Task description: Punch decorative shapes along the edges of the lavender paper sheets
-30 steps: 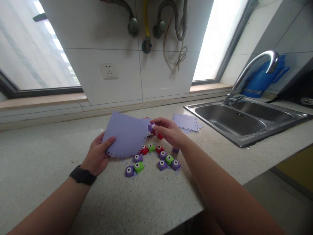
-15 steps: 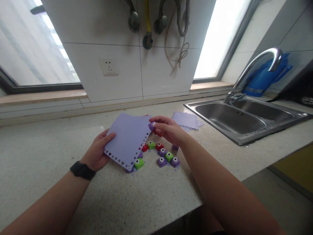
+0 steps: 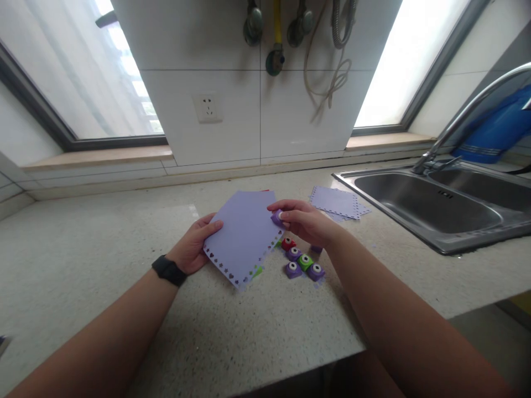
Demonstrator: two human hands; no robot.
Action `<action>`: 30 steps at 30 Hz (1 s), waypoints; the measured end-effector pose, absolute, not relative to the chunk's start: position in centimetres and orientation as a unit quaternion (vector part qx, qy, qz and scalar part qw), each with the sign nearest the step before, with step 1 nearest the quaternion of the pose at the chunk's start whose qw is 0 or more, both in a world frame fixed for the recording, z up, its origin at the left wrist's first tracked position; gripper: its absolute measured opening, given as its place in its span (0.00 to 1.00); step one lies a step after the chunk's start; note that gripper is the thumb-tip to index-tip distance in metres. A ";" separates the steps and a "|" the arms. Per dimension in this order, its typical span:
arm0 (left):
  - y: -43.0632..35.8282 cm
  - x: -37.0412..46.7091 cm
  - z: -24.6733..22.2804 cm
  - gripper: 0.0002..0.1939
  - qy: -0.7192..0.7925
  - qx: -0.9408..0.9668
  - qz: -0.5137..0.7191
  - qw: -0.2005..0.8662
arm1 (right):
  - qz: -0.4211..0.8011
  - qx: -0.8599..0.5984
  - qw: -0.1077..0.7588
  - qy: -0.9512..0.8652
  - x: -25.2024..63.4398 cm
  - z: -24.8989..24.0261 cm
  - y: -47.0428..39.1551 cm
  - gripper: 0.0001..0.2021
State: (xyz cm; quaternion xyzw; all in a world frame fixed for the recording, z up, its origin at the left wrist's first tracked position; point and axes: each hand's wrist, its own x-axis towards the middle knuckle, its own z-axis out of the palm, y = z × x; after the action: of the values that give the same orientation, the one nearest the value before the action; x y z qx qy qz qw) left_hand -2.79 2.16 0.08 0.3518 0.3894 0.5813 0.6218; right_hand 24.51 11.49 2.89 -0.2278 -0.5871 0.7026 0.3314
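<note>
A lilac paper sheet (image 3: 244, 229), with small shapes cut along its lower and right edges, is pinched at its left edge by my left hand (image 3: 197, 243). Between the thumb and fingers of my right hand (image 3: 305, 221) is a purple punch (image 3: 277, 216), at the sheet's right edge. Several punches lie on the counter beside the sheet, among them a red punch (image 3: 287, 244), a green punch (image 3: 305, 261) and a purple punch (image 3: 293, 270). The sheet partly covers others.
Punched lilac sheets (image 3: 336, 202) lie stacked behind my right hand. A steel sink (image 3: 429, 204) with a curved faucet (image 3: 468, 99) and a blue jug (image 3: 493, 130) are at the right. A socket (image 3: 208, 108) and pipe valves are on the wall behind the counter.
The camera view has swung left, so everything sits farther right. The sheet now covers more of the punches on its right side. Both hands keep their holds.
</note>
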 end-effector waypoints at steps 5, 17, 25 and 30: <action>2.2 -2.7 0.1 0.20 0.383 0.350 0.564 0.642 | 0.726 -0.232 0.312 -0.568 24.3 2.4 11.5 0.13; 2.7 -3.8 0.3 0.26 0.319 0.233 0.642 0.657 | 0.732 -0.237 0.381 -0.512 22.9 1.7 11.3 0.14; 1.5 -1.6 0.7 0.40 0.305 0.318 0.643 0.627 | 0.695 -0.232 0.500 -0.462 21.9 2.1 11.0 0.13; 1.1 -0.6 0.1 0.30 0.299 0.378 0.629 0.610 | 0.687 -0.229 0.506 -0.468 21.3 1.7 10.7 0.14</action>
State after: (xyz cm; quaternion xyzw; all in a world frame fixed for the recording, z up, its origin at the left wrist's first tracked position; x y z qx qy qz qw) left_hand -0.61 1.11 0.13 0.3776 0.2985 0.6291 0.6103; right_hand 21.28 10.66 1.69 -0.2290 -0.4684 0.6868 0.5064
